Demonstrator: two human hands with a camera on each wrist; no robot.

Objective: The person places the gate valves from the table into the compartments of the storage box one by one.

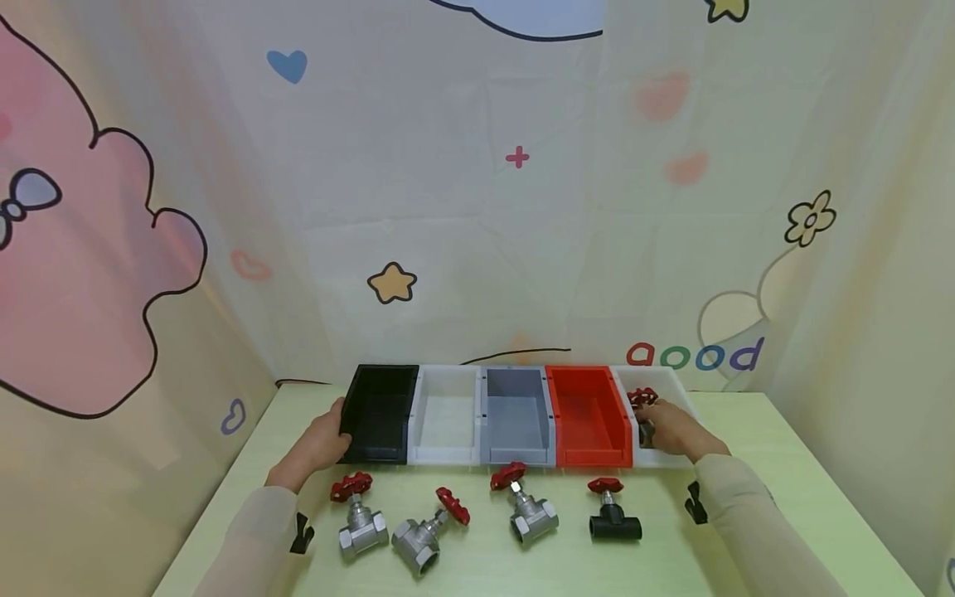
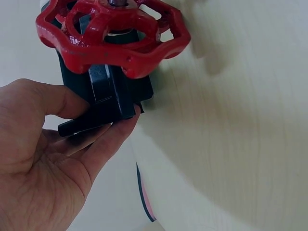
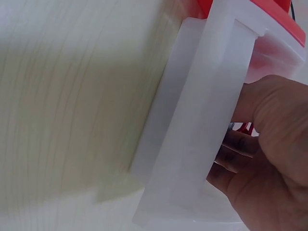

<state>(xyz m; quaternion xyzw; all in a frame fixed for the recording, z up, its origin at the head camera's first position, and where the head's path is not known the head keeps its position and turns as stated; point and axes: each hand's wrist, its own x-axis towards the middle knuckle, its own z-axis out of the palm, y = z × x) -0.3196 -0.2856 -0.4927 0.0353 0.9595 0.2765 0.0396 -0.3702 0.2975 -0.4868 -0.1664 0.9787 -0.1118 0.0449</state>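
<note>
My left hand (image 1: 321,444) grips the left wall of the black bin (image 1: 373,456), the leftmost in a row of open bins. In the left wrist view the thumb lies on one side of the black wall (image 2: 101,108) and the fingers on the other. My right hand (image 1: 671,427) reaches into the white bin (image 1: 664,458) at the right end and holds a dark-bodied valve with a red handwheel (image 1: 642,397). The front wall of that white bin (image 3: 192,120) hides most of this valve in the right wrist view, where the fingers (image 3: 238,144) curl behind it.
Between the end bins stand another white bin (image 1: 445,456), a grey bin (image 1: 518,457) and a red bin (image 1: 594,458). Before the row lie several red-wheeled valves: silver ones (image 1: 363,531) to the left and middle, a black one (image 1: 615,527) at right. A printed curtain (image 1: 448,207) hangs behind.
</note>
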